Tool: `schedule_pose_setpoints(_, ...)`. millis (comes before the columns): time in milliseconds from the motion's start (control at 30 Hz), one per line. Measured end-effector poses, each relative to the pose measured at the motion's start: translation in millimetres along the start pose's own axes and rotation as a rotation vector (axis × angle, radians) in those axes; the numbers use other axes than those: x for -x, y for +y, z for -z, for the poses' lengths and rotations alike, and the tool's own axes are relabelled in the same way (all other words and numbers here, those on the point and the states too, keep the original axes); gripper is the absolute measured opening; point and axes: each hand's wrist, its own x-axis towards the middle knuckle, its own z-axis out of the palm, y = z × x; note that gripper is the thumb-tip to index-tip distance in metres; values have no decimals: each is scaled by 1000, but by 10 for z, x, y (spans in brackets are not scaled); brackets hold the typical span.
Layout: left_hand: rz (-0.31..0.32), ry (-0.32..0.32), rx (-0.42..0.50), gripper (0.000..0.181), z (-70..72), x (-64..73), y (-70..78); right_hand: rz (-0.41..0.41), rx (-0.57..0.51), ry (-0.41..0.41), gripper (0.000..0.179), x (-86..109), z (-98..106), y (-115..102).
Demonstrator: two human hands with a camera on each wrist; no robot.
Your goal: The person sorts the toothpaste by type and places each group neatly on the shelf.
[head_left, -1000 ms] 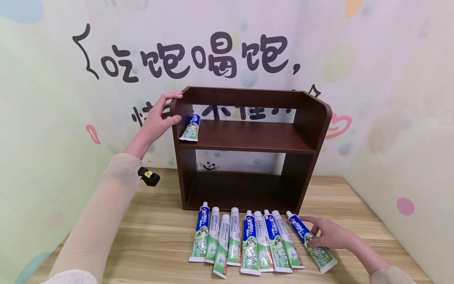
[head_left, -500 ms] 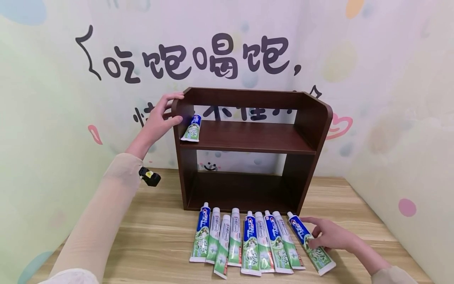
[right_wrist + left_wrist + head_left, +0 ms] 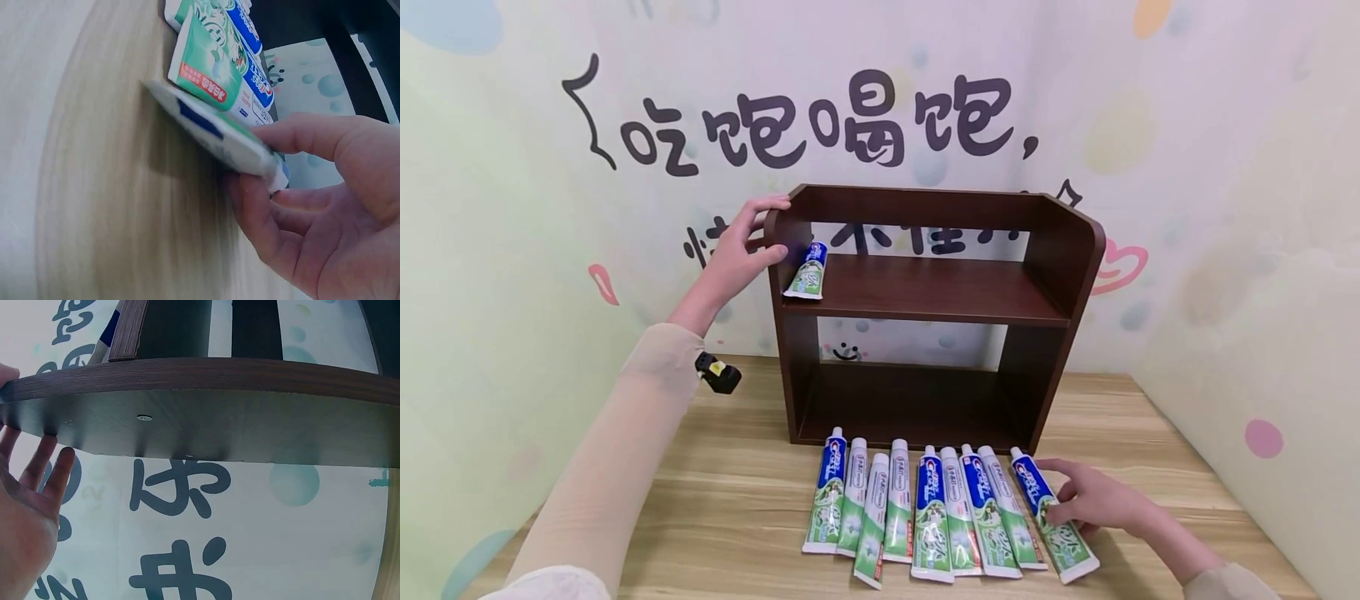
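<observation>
My left hand (image 3: 735, 254) holds the upper left side of a dark brown two-tier shelf (image 3: 925, 292), thumb at the front edge and fingers against the outer face of its side panel (image 3: 206, 425). At the right end of a row, my right hand (image 3: 1101, 497) pinches a blue-and-green toothpaste tube (image 3: 1037, 492) between thumb and fingers. In the right wrist view, this toothpaste tube (image 3: 209, 128) is tipped on its side, its flat end blurred. Another toothpaste tube (image 3: 809, 272) leans in the upper tier's left corner.
Several toothpaste tubes (image 3: 932, 517), some blue-and-green, others white-and-green, lie side by side in front of the shelf on the wooden table (image 3: 722, 500). Printed walls (image 3: 1225, 250) close in the back and both sides. A small black camera (image 3: 718, 374) sits at the left wrist.
The flat end of the toothpaste tube in my right hand has swung left, closer to the row. My left hand stays on the shelf. The view has shifted slightly.
</observation>
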Motion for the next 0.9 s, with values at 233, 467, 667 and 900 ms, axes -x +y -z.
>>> schedule_pose_setpoints(233, 6, -1, -2, 53, -10, 5, 7, 15, -166, -55, 85, 18, -30, 69)
schedule_pose_setpoints(467, 5, 8, 3, 53, -7, 3, 11, 21, -270, -58, 87, 27, -71, 94)
schedule_pose_setpoints(667, 1, 7, 2, 53, -5, 6, 6, 27, -301, -42, 86, 41, -71, 79)
schedule_pose_setpoints(900, 4, 7, 1, 53, -4, 5, -12, 61, -346, -29, 85, 85, -60, -67)
